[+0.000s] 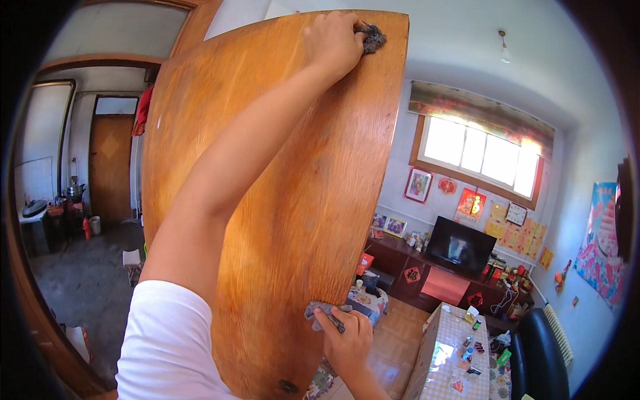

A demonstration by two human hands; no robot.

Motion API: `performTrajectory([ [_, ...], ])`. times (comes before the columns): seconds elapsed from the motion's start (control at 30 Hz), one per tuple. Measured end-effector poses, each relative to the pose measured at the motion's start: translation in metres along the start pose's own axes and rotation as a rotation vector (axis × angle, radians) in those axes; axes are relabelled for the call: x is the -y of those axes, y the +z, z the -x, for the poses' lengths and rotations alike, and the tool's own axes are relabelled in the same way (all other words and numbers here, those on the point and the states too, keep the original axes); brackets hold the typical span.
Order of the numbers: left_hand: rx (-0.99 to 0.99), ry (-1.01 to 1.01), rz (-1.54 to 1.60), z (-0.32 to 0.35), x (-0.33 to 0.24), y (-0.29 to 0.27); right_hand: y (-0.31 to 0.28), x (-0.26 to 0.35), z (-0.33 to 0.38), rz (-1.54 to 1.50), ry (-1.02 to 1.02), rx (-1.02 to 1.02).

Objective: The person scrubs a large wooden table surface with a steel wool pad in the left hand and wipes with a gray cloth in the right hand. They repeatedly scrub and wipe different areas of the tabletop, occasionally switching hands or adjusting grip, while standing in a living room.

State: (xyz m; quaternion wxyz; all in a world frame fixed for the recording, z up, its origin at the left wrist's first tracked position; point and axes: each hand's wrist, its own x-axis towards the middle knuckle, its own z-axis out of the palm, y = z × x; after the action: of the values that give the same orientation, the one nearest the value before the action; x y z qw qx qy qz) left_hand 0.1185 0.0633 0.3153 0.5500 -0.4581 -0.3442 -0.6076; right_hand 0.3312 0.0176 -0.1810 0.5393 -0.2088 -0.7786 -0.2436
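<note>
A brown wooden door [267, 200] with visible grain stands in front of me and fills the middle of the view. High up, my left hand [335, 43] is closed on a crumpled dark grey rag [373, 40], pressed against the door near its top right corner. My left arm, in a white sleeve, crosses in front of the door. Lower down, my right hand [348, 339] grips a lighter grey cloth [320, 313] at the door's right edge. A dark round keyhole or lock fitting [288, 386] shows low on the door.
Right of the door lies a room with a cloth-covered table [443, 353] bearing small items, a black chair [540, 353], and a television [461, 245] on a dark cabinet [400, 267]. Leftward, a doorway frame [27, 287] opens on a dark-floored room with a white stool [132, 258].
</note>
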Motion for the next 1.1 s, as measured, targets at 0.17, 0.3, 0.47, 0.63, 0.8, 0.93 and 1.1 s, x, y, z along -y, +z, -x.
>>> performTrajectory([
  [0.17, 0.126, 0.15, 0.161, 0.062, -0.013, -0.027, -0.007, -0.008, 0.005, 0.069, 0.019, -0.002],
  [0.3, 0.034, 0.161, 0.144, 0.028, 0.005, -0.008, -0.005, -0.005, 0.003, 0.05, 0.018, -0.001],
  [0.47, -0.032, -0.029, 0.053, -0.054, 0.012, 0.023, 0.001, -0.005, 0.003, 0.023, -0.006, 0.002],
  [0.63, -0.074, 0.056, 0.083, -0.035, 0.014, 0.022, -0.004, -0.003, -0.001, 0.038, 0.0, 0.005],
  [0.8, 0.107, 0.262, 0.129, 0.065, 0.005, -0.034, -0.004, -0.01, 0.006, 0.035, 0.026, 0.012],
  [0.93, 0.107, 0.307, 0.084, 0.05, -0.003, -0.038, -0.006, -0.009, 0.005, 0.034, 0.013, 0.017],
  [1.1, 0.064, 0.031, -0.01, -0.033, 0.004, -0.008, -0.006, -0.001, -0.003, -0.007, -0.006, 0.018],
])
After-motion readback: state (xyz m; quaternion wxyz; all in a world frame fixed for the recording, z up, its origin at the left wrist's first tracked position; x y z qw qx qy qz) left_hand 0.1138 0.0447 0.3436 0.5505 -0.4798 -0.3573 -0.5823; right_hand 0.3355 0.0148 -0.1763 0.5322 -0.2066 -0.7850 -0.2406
